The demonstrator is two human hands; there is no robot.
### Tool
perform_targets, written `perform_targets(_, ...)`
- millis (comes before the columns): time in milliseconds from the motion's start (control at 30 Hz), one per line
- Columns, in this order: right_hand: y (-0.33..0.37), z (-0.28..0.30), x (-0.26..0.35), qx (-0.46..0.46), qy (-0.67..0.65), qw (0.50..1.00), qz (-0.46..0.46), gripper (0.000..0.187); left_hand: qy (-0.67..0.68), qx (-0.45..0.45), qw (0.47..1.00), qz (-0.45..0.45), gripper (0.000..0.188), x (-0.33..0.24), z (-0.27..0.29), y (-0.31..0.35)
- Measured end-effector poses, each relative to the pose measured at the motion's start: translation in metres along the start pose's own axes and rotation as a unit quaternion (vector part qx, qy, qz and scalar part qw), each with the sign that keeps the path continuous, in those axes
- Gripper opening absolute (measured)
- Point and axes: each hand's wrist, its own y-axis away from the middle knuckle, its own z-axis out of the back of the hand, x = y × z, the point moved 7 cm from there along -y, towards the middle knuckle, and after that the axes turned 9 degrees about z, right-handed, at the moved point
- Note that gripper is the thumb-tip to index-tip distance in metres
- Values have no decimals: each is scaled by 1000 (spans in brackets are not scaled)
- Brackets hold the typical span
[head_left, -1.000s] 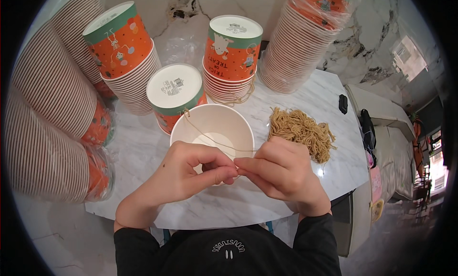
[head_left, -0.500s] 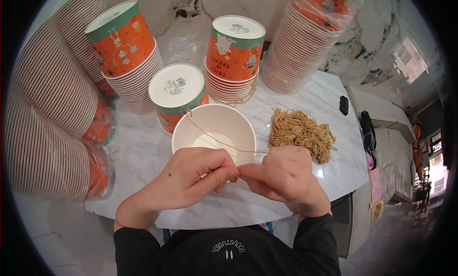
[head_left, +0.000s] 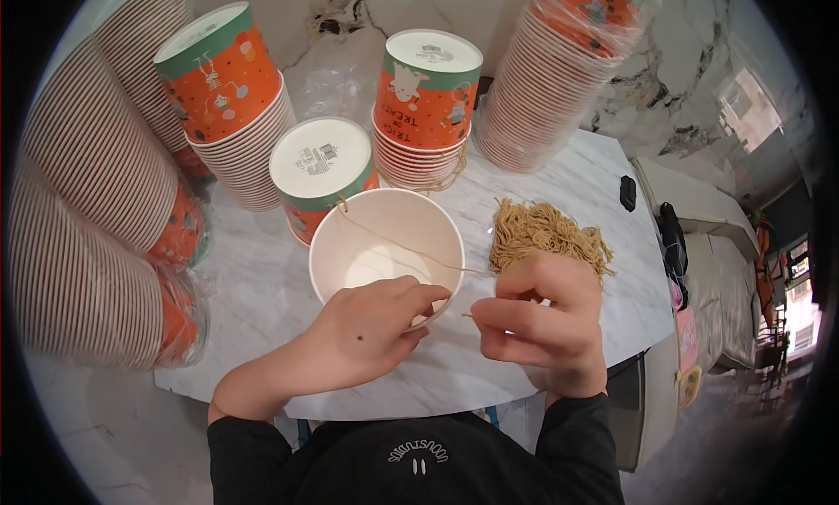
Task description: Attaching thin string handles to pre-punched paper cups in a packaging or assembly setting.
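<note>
A white-lined paper bucket (head_left: 336, 260) stands with its mouth facing up in front of me. Twine (head_left: 398, 243) is fastened through its far-left rim and runs across the mouth toward my right hand. My left hand (head_left: 363, 330) grips the bucket's near rim, fingers over the inside and thumb outside. To the right of the bucket, my right hand (head_left: 546, 317) is raised and closed in a pinch on the twine, a short end poking out past the fingertips. Just beyond that hand lies a heap of cut tan twine (head_left: 546, 230), partly covered by it.
Upside-down orange and green buckets stand beyond: a single one (head_left: 316, 164), a stack with twine at its base (head_left: 428, 94), and another stack (head_left: 223, 86). Bagged stacks lean at left (head_left: 87, 269) and back right (head_left: 546, 86). A small black object (head_left: 627, 193) lies near the marble table's right edge.
My hands have parted. The right one moved right and turned, taking the twine end along; the left one went from pinching near the right fingertips to the bucket's near rim.
</note>
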Motion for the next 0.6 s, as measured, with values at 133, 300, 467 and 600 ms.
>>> perform_targets(133,5,-18,-10,31,-10,998,-53,25,115,20,993,34,48,-10,25,4)
perform_targets(300,5,-31,-12,62,-22,995,-72,27,234,-17,971,47,47,3,33,7)
perform_targets(467,4,-37,-6,65,15,995,-80,27,276,-1,959,67,51,7,31,6)
perform_targets(600,1,-37,-3,49,32,997,-40,28,309,7,950,55,54,7,27,6)
